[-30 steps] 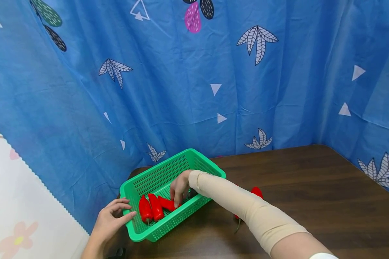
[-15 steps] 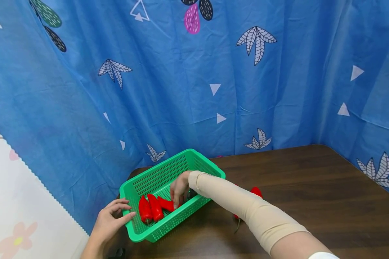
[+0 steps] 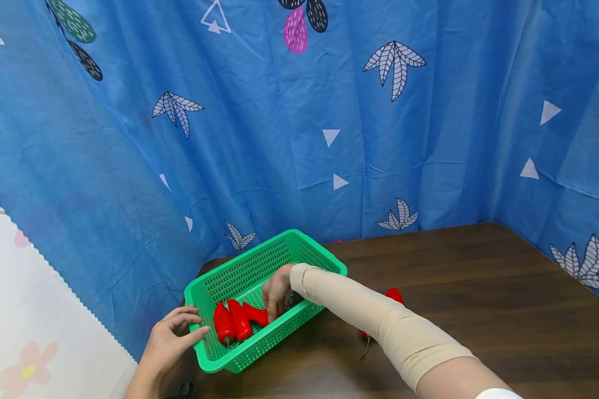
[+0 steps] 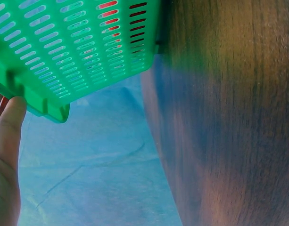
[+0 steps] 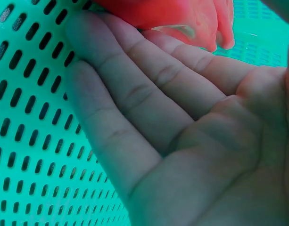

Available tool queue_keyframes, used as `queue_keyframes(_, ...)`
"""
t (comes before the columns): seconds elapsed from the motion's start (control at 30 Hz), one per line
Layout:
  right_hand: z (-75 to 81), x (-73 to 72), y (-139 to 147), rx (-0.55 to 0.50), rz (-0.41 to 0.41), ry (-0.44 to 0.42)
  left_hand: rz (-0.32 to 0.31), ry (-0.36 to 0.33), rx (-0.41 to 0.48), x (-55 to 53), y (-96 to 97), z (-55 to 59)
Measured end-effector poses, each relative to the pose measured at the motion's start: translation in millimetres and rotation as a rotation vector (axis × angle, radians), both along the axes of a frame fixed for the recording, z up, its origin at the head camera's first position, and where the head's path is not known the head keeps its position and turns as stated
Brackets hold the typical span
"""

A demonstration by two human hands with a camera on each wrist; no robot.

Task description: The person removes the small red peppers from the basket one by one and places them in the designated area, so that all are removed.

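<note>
A green plastic basket (image 3: 252, 271) with slotted walls stands on the table and holds several red peppers. Its left rim is gripped by my left hand (image 3: 172, 335), thumb and fingers over the edge; the left wrist view catches one finger (image 4: 10, 127) against the outer lip. Inside the basket, my right hand (image 3: 277, 288) holds a red pepper (image 3: 255, 314) near the front wall. From the right wrist, the fingers (image 5: 149, 89) reach to the slotted wall, with a red pepper (image 5: 153, 12) above their tips. Two more red peppers (image 3: 223, 324) lie side by side to its left.
Beyond the right forearm (image 3: 379, 327), partly hidden by it, another red pepper (image 3: 395, 295) and a stem end (image 3: 366, 346) show on the dark wooden table (image 3: 479, 288). A blue patterned curtain (image 3: 279, 138) hangs directly behind the table. A small dark object sits at the front left.
Almost nothing: both hands, the basket and the peppers keep their places, with only a slight shift of the head view.
</note>
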State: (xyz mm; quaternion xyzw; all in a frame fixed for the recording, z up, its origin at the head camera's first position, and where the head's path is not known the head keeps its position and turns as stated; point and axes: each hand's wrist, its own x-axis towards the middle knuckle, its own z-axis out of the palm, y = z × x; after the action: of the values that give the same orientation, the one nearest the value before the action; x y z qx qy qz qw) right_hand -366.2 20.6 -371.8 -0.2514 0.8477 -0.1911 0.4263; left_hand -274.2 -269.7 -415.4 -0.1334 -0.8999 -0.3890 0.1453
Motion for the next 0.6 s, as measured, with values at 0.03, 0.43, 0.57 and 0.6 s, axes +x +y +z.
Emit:
queue_keyframes(0.03,-0.7,-0.5,-0.1,0.0,0.0,-0.001,0.0,-0.001,-0.001,-0.1,-0.2,-0.2)
queue_keyframes(0.43,-10.4,-15.8,3.0,0.027,0.062,0.045,0.001,0.004,-0.006,0.2,-0.9,1.0)
queue_keyframes(0.57,-11.2,-17.6,2.4,0.011,0.033,0.021,0.001,0.001,-0.004,0.5,-0.5,1.8)
queue_keyframes(0.6,-10.8,-17.5,2.4,0.003,0.027,0.016,0.0,-0.001,-0.003,0.5,-0.5,1.8)
